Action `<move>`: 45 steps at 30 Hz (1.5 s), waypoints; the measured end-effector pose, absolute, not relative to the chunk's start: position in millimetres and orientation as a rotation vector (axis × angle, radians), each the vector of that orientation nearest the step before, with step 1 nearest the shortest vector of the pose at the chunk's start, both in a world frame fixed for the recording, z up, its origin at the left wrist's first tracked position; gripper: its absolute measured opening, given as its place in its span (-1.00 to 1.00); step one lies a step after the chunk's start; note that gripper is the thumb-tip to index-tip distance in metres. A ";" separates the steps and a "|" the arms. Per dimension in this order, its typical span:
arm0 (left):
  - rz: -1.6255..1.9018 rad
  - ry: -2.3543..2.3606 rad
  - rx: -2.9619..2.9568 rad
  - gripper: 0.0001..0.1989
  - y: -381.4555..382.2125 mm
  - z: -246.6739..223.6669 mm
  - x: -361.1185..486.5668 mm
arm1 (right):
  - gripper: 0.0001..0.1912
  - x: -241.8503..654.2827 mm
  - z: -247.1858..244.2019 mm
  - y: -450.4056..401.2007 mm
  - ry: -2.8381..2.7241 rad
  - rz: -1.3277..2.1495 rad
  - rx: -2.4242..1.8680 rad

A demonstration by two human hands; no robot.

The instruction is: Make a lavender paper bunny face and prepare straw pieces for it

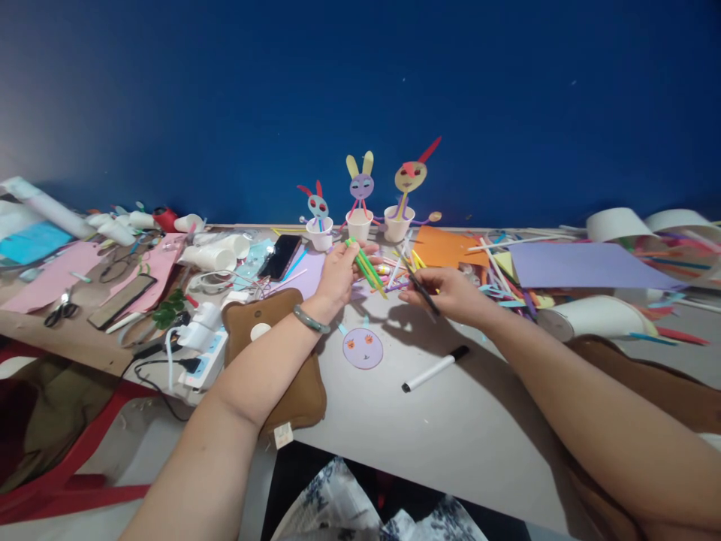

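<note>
My left hand point(342, 272) is closed round a small bundle of green and yellow strips point(369, 269), which slant down to the right. To its right, my right hand point(442, 293) grips a slim dark tool point(423, 290), possibly scissors seen edge-on; its exact kind is unclear. The tool is apart from the strips' lower ends. Below both hands, a round purple paper face point(363, 349) with orange eyes and light blue ears lies flat on the grey table point(394, 443). A white marker point(435, 370) with a black cap rests to the right of the face.
Three paper-cup figures point(359, 225) stand against the blue wall point(225, 113). A phone point(280, 257), a brown pad point(298, 383) and a power strip point(207, 361) are on the left, with scissors point(61, 308) farther out. Purple paper point(591, 264), loose strips and a cup stack point(597, 318) occupy the right.
</note>
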State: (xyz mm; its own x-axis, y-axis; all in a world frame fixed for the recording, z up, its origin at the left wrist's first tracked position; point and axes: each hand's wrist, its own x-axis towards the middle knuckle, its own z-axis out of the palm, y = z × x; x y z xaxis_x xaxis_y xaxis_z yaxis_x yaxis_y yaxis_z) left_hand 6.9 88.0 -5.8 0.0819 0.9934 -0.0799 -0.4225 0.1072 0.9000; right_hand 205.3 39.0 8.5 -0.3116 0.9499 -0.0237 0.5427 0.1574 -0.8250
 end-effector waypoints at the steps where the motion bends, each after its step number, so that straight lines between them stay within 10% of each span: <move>1: 1.265 0.870 0.857 -0.84 87.7 -6.0 7.0 | -0.41 204.4 5.9 39.0 -1.951 0.971 -1.418; 14: 1.231 0.807 1.073 -0.76 82.3 -2.7 3.9 | -0.73 217.3 3.5 50.4 -2.031 0.071 -1.794; 45: 0.868 0.634 1.186 -0.64 67.9 -9.9 13.4 | -0.85 249.1 5.6 68.5 -2.222 0.191 -2.381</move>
